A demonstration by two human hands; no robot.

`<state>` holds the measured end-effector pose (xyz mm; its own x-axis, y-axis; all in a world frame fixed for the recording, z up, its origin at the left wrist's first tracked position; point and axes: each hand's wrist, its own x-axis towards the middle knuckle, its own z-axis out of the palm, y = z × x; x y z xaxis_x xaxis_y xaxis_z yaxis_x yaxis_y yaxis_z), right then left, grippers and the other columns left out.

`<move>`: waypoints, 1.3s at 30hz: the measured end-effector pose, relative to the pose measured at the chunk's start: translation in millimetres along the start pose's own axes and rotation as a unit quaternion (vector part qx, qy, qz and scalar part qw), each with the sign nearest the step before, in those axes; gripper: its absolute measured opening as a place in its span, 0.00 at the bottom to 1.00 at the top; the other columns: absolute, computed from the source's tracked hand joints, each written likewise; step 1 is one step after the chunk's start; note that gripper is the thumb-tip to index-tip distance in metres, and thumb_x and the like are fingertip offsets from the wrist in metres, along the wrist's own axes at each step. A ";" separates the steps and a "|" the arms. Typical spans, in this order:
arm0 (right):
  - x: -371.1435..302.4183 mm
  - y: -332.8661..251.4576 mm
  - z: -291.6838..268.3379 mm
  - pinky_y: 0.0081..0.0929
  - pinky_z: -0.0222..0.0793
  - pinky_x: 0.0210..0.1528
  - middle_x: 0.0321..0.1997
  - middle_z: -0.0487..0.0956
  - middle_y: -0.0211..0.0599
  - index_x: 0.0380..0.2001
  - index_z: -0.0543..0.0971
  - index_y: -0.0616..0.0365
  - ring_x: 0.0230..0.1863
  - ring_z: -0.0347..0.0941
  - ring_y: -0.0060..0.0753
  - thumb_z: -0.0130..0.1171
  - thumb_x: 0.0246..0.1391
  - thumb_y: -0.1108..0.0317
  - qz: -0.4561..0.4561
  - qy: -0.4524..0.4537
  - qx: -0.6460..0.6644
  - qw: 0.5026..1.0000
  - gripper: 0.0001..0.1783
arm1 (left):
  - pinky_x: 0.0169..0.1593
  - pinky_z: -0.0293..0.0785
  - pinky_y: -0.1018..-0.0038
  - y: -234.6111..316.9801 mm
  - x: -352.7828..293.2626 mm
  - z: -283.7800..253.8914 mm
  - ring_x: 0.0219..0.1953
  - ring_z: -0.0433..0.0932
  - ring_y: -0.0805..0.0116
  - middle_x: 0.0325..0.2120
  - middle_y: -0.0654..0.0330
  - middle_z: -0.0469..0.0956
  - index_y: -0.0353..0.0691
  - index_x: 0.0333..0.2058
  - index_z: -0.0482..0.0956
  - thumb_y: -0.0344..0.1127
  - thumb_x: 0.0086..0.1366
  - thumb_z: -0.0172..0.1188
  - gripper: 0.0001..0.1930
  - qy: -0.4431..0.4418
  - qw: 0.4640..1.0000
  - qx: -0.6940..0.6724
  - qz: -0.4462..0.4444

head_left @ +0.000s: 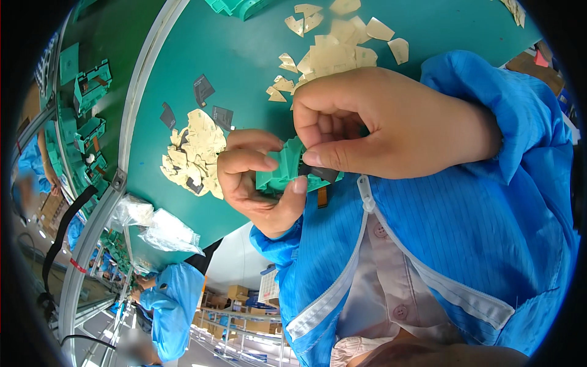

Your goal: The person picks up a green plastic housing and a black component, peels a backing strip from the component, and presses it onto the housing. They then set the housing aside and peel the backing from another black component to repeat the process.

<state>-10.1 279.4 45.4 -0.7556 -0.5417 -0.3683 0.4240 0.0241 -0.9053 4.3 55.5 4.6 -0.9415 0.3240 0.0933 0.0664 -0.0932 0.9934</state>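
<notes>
Close in front of my chest, my left hand (254,183) grips a green plastic housing (281,171) between its thumb and fingers. My right hand (391,125) is closed, thumb against forefinger, over the housing's right side. Its thumb tip touches a small black label-like piece (323,173) that lies against the housing; the fingertips partly cover this piece. A short orange-brown flex strip (322,197) pokes out below the housing.
A green table (257,61) bears a heap of cream paper backings (333,55), a second heap (199,153) and dark label pieces (203,90). Clear plastic bags (168,231) lie at its edge. Left, past a metal rail (137,92), green housings (92,85) sit on a line. Co-workers in blue (174,306) are nearby.
</notes>
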 end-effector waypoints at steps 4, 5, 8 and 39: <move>0.2 1.4 2.4 0.18 0.63 0.29 0.25 0.73 0.24 0.33 0.75 0.59 0.27 0.66 0.13 0.63 0.61 0.69 0.027 0.001 0.030 0.999 0.07 | 0.40 0.69 0.75 -5.1 -1.6 2.7 0.34 0.71 0.70 0.36 0.51 0.74 0.41 0.39 0.68 0.29 0.49 0.71 0.22 0.000 0.999 -0.036 -0.007; -0.1 0.5 3.1 0.18 0.63 0.29 0.25 0.73 0.24 0.33 0.75 0.59 0.27 0.66 0.13 0.63 0.61 0.69 0.035 0.000 0.045 0.998 0.07 | 0.40 0.68 0.76 -7.0 -1.5 3.5 0.33 0.70 0.71 0.36 0.51 0.73 0.41 0.39 0.68 0.30 0.49 0.71 0.22 0.004 0.998 -0.060 -0.004; 1.0 -2.3 4.6 0.17 0.64 0.28 0.25 0.74 0.24 0.34 0.76 0.60 0.27 0.67 0.12 0.63 0.61 0.68 0.046 -0.004 0.054 0.997 0.08 | 0.39 0.67 0.76 -11.1 -4.6 2.9 0.32 0.69 0.72 0.36 0.51 0.73 0.42 0.39 0.68 0.32 0.49 0.72 0.22 0.012 0.995 -0.094 -0.004; -1.5 -0.1 4.5 0.20 0.65 0.28 0.24 0.75 0.27 0.34 0.76 0.60 0.26 0.68 0.17 0.61 0.60 0.71 0.014 0.016 0.014 1.000 0.05 | 0.40 0.67 0.75 -13.7 -5.2 9.1 0.32 0.69 0.72 0.37 0.51 0.73 0.43 0.39 0.67 0.35 0.51 0.73 0.23 0.036 0.993 -0.112 -0.007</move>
<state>-6.8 276.4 47.0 -0.7586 -0.5146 -0.3997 0.4586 0.0140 -0.8885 11.3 63.6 -8.9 -0.9637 0.2589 0.0658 -0.0149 -0.2980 0.9545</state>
